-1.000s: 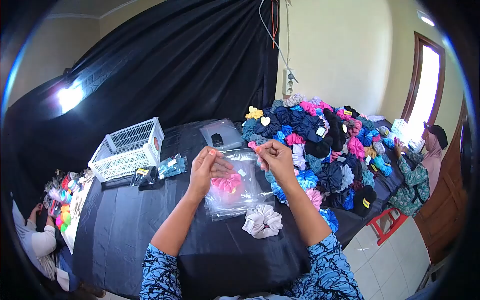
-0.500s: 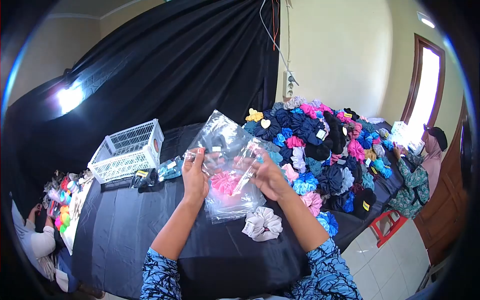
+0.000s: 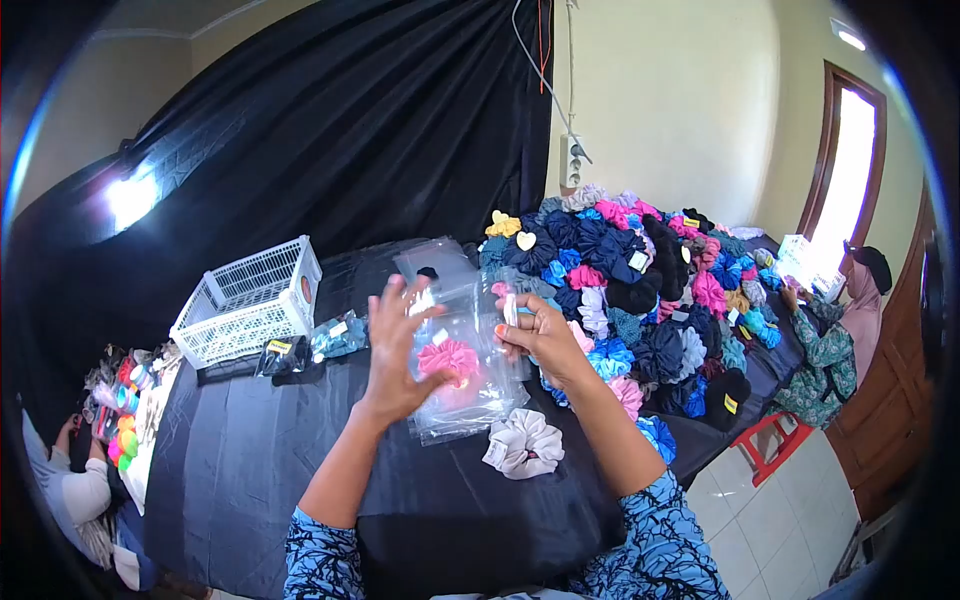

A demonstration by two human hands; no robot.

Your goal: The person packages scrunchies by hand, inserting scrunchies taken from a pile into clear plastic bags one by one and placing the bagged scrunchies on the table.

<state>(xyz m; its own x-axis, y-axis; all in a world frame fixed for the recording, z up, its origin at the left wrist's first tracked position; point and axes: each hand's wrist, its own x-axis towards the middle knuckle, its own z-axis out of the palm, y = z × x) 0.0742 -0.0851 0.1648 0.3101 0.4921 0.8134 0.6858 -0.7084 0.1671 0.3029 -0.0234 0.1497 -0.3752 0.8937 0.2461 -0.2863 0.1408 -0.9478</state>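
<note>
My right hand pinches the edge of a clear plastic bag between thumb and fingers. My left hand is open beside the bag's left side, fingers spread and pointing up. A pink scrunchie shows through clear plastic between the hands; I cannot tell which bag it lies in or under. More clear plastic bags lie flat on the black-covered table beneath. Just in front of them sits a light grey scrunchie with a small label.
A large heap of coloured scrunchies covers the right. At back left stands a white plastic basket, with bagged dark scrunchies beside it. One person is at far right near a red stool, another at far left.
My left hand has let go of the bag and opened. The bag, held up by both hands before, has come lower and to the right, with my right hand gripping its edge.
</note>
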